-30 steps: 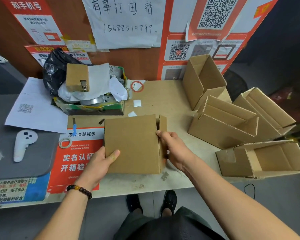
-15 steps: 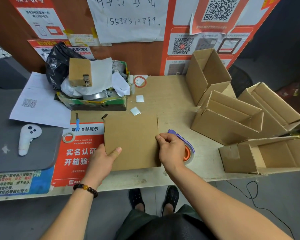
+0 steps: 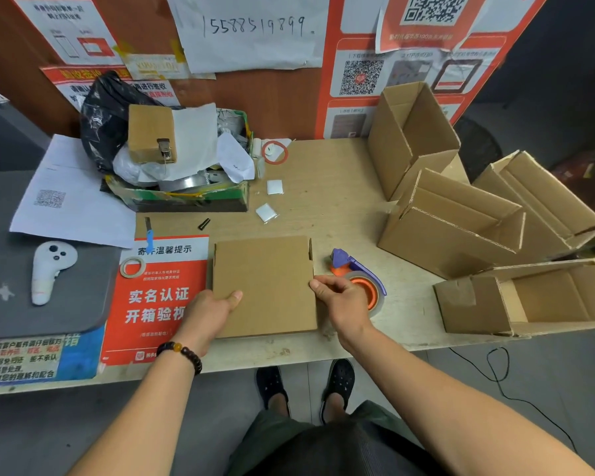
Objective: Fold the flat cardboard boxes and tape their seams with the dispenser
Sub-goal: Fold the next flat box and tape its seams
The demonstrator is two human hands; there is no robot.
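Observation:
A flat brown cardboard box (image 3: 265,283) lies on the table (image 3: 327,201) near its front edge. My left hand (image 3: 210,310) grips the box's lower left edge, thumb on top. At the right edge my right hand (image 3: 340,300) pinches the box with curled fingers. Just right of the box sits a purple and orange tape dispenser (image 3: 344,261), its roll partly hidden under my right hand.
Several opened-up cardboard boxes (image 3: 443,235) crowd the table's right side, one (image 3: 471,304) at the front edge. A green tray of clutter (image 3: 186,197) stands at the back left. A white controller (image 3: 49,266), a small tape roll (image 3: 131,266) and a red notice (image 3: 158,297) lie to the left.
The box, held raised with a side flap showing, has come down flat on the table. The tape dispenser has come into sight beside it. Both hands stayed on the box's edges.

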